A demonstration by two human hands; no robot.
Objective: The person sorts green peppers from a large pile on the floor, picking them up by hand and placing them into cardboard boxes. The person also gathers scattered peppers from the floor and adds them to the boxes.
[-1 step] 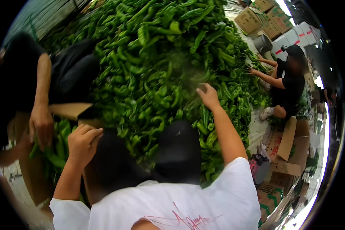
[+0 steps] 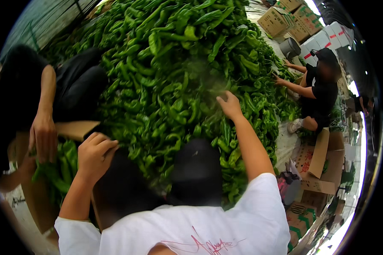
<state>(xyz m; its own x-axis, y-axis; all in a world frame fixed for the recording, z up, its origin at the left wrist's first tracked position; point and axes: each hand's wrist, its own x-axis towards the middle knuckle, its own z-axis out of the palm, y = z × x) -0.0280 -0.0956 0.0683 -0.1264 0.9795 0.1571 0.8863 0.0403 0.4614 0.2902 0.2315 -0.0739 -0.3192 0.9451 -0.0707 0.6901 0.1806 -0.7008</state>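
A large heap of long green peppers (image 2: pixel 170 102) spreads before my knees. My right hand (image 2: pixel 229 105) is over the middle of the heap, thumb and fingers apart, with no pepper visible in it. Beside my left knee, my left hand (image 2: pixel 97 154) is raised with its fingers curled together. Whatever those fingers may hold is hidden. Left of that hand stands an open cardboard box (image 2: pixel 77 129) partly filled with green peppers (image 2: pixel 66 168). Another person's hand (image 2: pixel 43 136) hangs over the peppers in this box.
A co-worker in black (image 2: pixel 323 91) crouches at the right edge of the heap, hands at the peppers. Near them are an open carton (image 2: pixel 334 157), a grey bucket (image 2: pixel 290 48) and stacked cardboard boxes (image 2: pixel 276 21). A bag (image 2: pixel 288 185) lies to my right.
My left hand has shifted slightly to the right. The other person's hand over the box has moved slightly left. My right hand is nearly where it was.
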